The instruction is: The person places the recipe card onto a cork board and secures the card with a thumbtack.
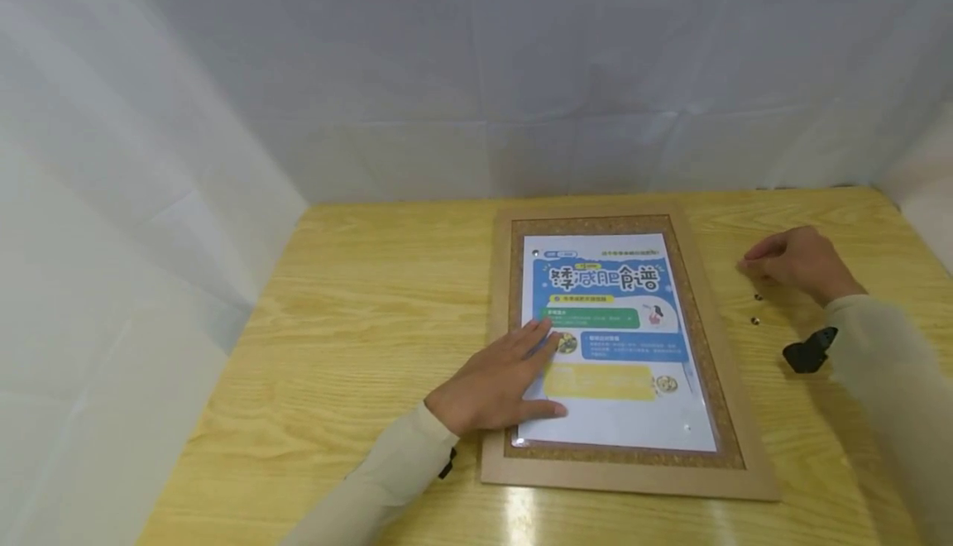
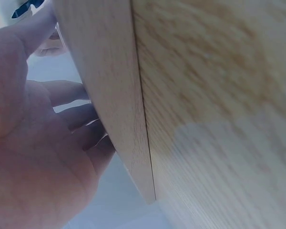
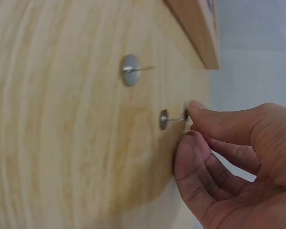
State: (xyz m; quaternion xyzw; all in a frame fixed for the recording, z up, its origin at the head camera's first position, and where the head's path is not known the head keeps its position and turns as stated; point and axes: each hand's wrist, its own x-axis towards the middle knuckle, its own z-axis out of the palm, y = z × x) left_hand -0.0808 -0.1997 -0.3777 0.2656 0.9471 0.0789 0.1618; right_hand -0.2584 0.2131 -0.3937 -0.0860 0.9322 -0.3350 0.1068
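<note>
A printed poster (image 1: 618, 422) with blue, green and yellow blocks lies on a framed cork board (image 1: 725, 414). My left hand (image 1: 495, 380) rests on the poster's left side, fingers spread; the left wrist view shows its palm beside the frame's edge. A thumbtack (image 1: 536, 253) sits at the poster's upper left corner. Right of the board, my right hand (image 1: 800, 263) pinches at the table, thumb and fingers around a thumbtack (image 3: 186, 112). Two more thumbtacks lie nearby, points up: a nearer thumbtack (image 3: 130, 70) and a middle thumbtack (image 3: 163, 119).
The board lies on a wood-grain table (image 1: 372, 306). White sheeting (image 1: 476, 74) hangs behind and at the sides. Black wrist gear (image 1: 810, 352) juts from the right sleeve, close above the table. The board's raised frame (image 3: 200, 28) stands beyond the tacks.
</note>
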